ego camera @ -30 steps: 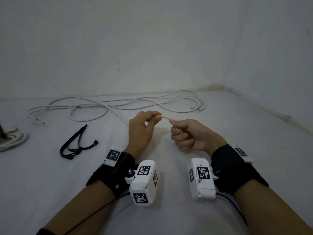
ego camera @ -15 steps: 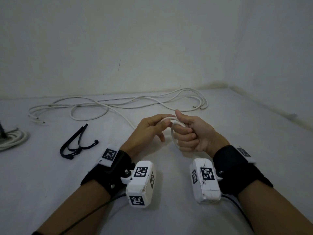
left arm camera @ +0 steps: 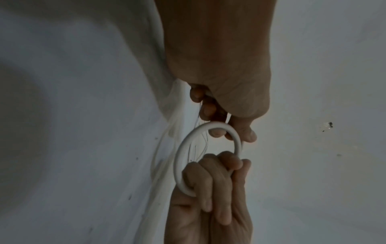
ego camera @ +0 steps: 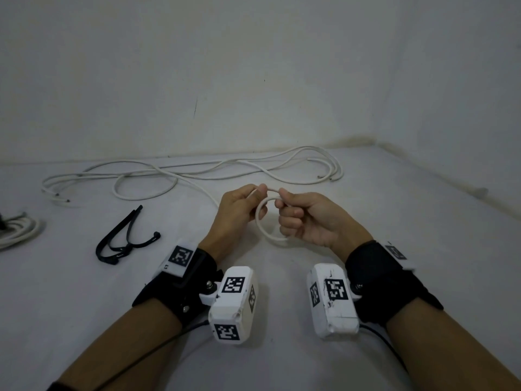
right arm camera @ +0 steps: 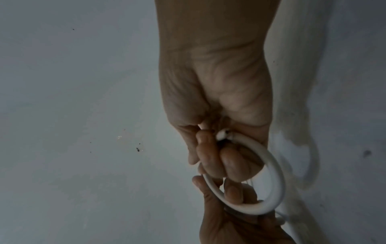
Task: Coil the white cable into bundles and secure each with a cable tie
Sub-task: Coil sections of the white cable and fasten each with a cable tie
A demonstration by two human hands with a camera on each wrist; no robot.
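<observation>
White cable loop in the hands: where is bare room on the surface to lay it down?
Bare patches: right of the right hand, toward the side wall, and between the black cable ties and the left hand. Crowded: the far edge, where loose white cable sprawls, and the left edge with a coiled bundle.

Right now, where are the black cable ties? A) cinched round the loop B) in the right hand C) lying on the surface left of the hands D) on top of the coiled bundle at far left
C: the black cable ties lie loose on the white surface, to the left of the left hand, while both it and the right hand hold the cable loop.
</observation>
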